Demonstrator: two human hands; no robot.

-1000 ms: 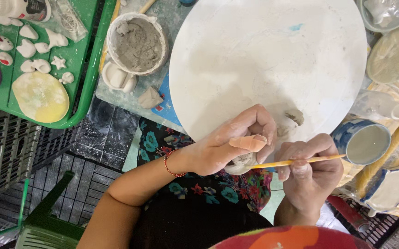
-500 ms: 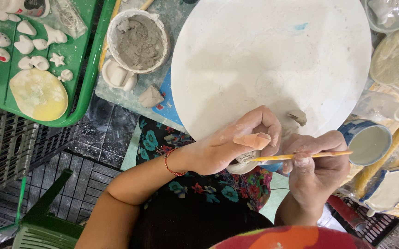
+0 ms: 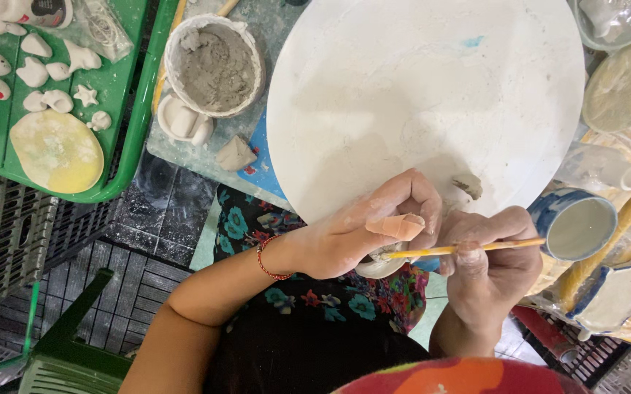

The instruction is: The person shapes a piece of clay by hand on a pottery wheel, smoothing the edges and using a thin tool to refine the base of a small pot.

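My left hand (image 3: 366,230) is cupped around a small white clay piece (image 3: 378,265), just below the near rim of a large round white board (image 3: 417,95). A bandage wraps the left thumb. My right hand (image 3: 494,266) grips a thin yellow-handled brush (image 3: 468,249), held level, with its tip touching the clay piece. The two hands nearly touch each other, above a dark flowered garment over my lap. A small lump of grey clay (image 3: 468,184) lies on the board just beyond my fingers.
A bowl of grey slip (image 3: 214,66) stands left of the board. A green tray (image 3: 133,109) at far left holds several small white clay figures and a yellowish disc (image 3: 56,151). A blue-rimmed cup (image 3: 576,225), white moulds and plastic bags crowd the right side.
Both hands and the brush have stayed at the clay piece. The view has drifted slightly, and the brush tip shifted a little against the piece.
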